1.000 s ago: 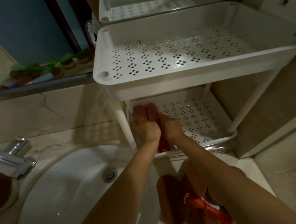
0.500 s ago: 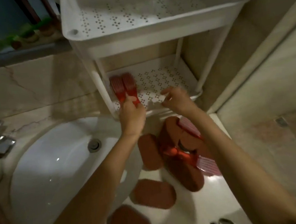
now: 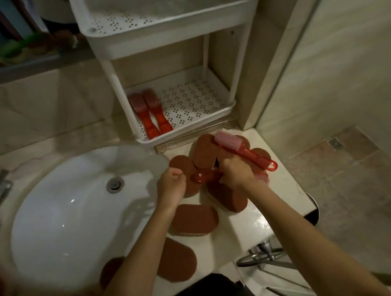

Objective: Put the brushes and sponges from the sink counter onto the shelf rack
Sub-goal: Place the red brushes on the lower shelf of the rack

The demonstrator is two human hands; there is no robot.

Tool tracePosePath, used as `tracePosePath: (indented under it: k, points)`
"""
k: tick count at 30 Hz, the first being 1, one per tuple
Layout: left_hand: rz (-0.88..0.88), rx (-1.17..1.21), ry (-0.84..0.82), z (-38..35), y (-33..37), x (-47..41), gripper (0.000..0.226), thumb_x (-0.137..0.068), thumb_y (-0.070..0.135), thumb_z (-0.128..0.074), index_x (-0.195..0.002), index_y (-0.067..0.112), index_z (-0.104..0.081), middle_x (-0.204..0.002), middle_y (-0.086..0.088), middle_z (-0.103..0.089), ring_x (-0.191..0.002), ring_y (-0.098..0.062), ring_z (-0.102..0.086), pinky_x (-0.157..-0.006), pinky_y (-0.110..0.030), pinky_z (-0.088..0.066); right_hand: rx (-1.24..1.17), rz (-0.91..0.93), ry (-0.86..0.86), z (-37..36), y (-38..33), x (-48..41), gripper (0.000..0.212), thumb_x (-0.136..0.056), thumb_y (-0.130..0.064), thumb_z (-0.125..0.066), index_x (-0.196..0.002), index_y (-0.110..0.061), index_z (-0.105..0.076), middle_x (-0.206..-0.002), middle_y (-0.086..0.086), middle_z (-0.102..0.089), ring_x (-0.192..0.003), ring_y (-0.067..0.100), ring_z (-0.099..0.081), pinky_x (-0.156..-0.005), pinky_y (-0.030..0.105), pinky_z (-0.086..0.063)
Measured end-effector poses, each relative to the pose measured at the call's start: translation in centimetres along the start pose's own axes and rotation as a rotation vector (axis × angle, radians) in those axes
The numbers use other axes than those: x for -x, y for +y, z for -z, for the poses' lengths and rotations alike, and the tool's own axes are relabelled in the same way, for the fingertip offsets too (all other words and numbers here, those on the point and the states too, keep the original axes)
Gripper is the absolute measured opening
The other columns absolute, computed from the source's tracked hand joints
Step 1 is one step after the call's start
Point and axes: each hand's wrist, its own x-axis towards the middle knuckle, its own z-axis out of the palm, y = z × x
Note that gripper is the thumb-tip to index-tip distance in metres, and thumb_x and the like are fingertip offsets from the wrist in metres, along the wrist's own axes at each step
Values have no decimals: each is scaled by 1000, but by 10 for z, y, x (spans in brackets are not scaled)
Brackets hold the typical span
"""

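I am midway through the brush step. Two red brushes [image 3: 150,115] already lie side by side at the left end of the lower tray [image 3: 188,130] of the rack [image 3: 170,37], with their handles toward me. My right hand [image 3: 237,173] has its fingers wrapped round the handle of a pink-bristled brush [image 3: 231,144]. It is lifted above the pile, its head pointing toward the rack and its looped handle end sticking out to the right.

My left hand [image 3: 171,187] is curled, with fingertips at the looped end of another red brush [image 3: 205,178]. That brush lies across the brown sponges [image 3: 193,219] and runs under my right hand — whether the fingers have closed on the loop I cannot tell from here.

The sponges are all on the counter [image 3: 278,187], some heaped just in front of the rack and more trailing along the rim of the basin [image 3: 75,208].

As I judge it, the next move is to carry the held brush forward into the lower tray and set it on the bare floor beside the pair. The slot under the upper tray looks low, so I would go in flat and head first, clearing the front lip. The left hand needs a sure pinch before it lifts — and the right should move off first, since it sits over that brush.
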Motion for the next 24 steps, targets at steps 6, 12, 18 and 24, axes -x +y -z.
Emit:
tracePosePath:
  k: [6, 12, 18, 24]
  points:
    - [-403, -347, -182, 12, 13, 8, 43, -90, 12, -54, -133, 15, -48, -136, -7, -50, -123, -23, -51, -102, -33, -41, 40, 142, 40, 22, -17, 12, 27, -85, -29, -62, -103, -10, -68, -104, 12, -66, -101, 28, -59, -90, 38, -45]
    - [-577, -604, -150, 31, 18, 8, 21, -95, 24, -46, -91, 9, -60, -90, -14, -69, -89, -29, -64, -82, -39, -51, 31, 308, 83, 48, -35, 22, 27, -89, -31, -58, -105, -13, -70, -106, 8, -67, -103, 23, -57, -84, 31, -43]
    - [-240, -86, -82, 55, 23, -7, 24, -98, 14, -41, -88, 13, -64, -58, -2, -61, -56, -10, -54, -58, -23, -39, -264, 42, 262, 65, -16, 5, 24, -89, -27, -59, -102, -9, -68, -102, 6, -66, -91, 21, -59, -70, 21, -35]
    - [-5, 251, 13, 60, 13, -20, 20, -97, 7, -41, -105, 7, -59, -54, -3, -63, -56, -15, -56, -52, -20, -40, -348, -265, 344, 41, 22, -30, 37, -93, -30, -54, -122, -8, -54, -124, 18, -57, -112, 32, -55, -88, 36, -46]
